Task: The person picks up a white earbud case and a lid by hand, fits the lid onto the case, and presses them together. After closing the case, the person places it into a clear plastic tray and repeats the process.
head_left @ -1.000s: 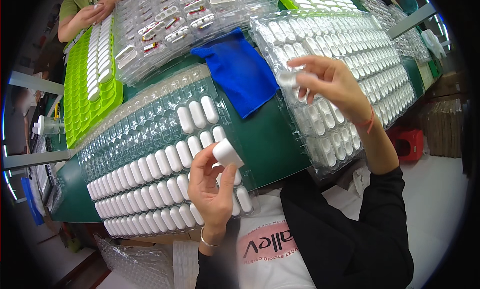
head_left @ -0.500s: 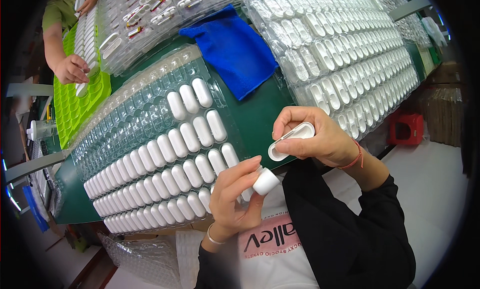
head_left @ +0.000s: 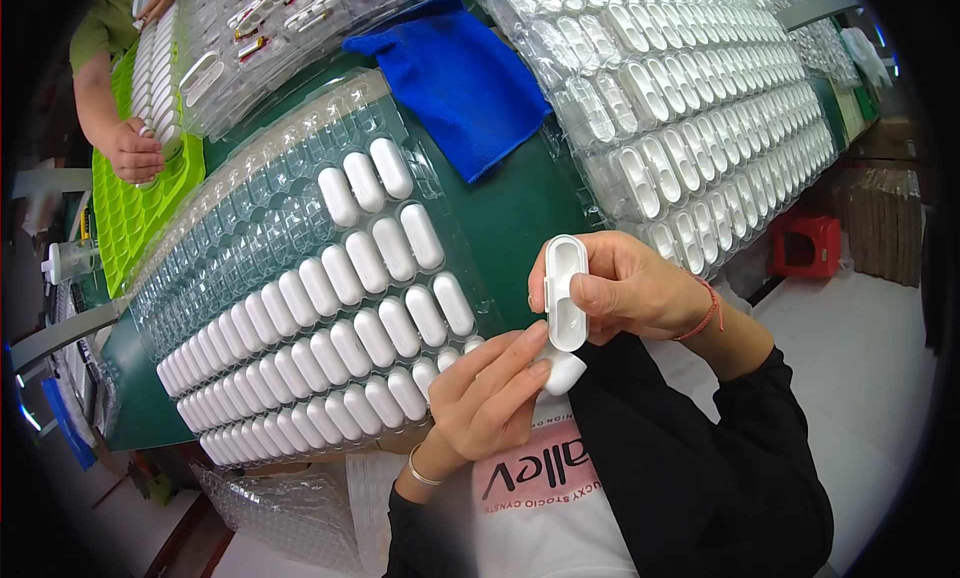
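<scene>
My right hand (head_left: 645, 290) is closed around a white oval case shell (head_left: 567, 313), its hollow side in view and its long side upright. Just below it, my left hand (head_left: 488, 398) grips a smooth white rounded case part (head_left: 564, 374), mostly covered by the fingers. The two parts are close together; whether they touch, I cannot tell. Beside my left hand lies a clear plastic tray (head_left: 240, 218) with rows of closed white cases (head_left: 368, 262). Beyond my right hand, stacked clear trays (head_left: 590, 183) hold rows of hollow white shells (head_left: 640, 183).
A blue cloth (head_left: 462, 93) lies on the green table (head_left: 510, 213) between the trays. At the far left, a co-worker's hand (head_left: 135, 150) is over a lime-green mat (head_left: 125, 223) bearing white parts. A red stool (head_left: 803, 246) stands on the floor at right.
My right hand has turned the shell from slanted to upright. My left hand has moved right with its part, closer beneath the shell. The co-worker's hand has shifted slightly.
</scene>
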A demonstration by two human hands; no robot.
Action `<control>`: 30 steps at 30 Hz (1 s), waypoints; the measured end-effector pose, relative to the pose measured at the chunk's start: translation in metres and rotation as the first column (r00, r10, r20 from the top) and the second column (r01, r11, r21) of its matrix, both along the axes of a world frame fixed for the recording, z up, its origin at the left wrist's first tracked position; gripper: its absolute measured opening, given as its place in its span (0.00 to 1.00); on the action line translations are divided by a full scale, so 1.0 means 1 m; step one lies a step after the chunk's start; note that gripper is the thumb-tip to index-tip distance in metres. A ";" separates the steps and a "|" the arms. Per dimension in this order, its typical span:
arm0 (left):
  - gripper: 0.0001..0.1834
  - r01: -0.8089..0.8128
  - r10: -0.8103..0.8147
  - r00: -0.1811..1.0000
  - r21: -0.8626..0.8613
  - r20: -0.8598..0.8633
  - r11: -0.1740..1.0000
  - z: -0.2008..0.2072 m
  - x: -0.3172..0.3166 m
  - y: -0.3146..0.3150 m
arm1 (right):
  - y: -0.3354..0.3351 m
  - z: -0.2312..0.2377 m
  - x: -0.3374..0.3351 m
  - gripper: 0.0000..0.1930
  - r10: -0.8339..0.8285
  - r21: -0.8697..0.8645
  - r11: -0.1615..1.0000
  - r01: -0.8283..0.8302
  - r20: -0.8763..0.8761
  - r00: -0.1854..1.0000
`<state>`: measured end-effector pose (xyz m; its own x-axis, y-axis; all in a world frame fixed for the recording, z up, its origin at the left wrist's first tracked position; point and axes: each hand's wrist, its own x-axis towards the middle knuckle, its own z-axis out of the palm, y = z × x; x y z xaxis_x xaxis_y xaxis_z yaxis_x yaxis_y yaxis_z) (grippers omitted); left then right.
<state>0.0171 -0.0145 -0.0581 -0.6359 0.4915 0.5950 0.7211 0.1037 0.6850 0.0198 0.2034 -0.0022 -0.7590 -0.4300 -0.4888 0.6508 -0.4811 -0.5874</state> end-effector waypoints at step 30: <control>0.17 -0.040 -0.020 0.870 0.109 0.493 0.993 -0.004 0.007 -0.008 | -0.005 -0.015 0.001 0.16 -0.011 0.167 0.986 0.021 -0.060 0.998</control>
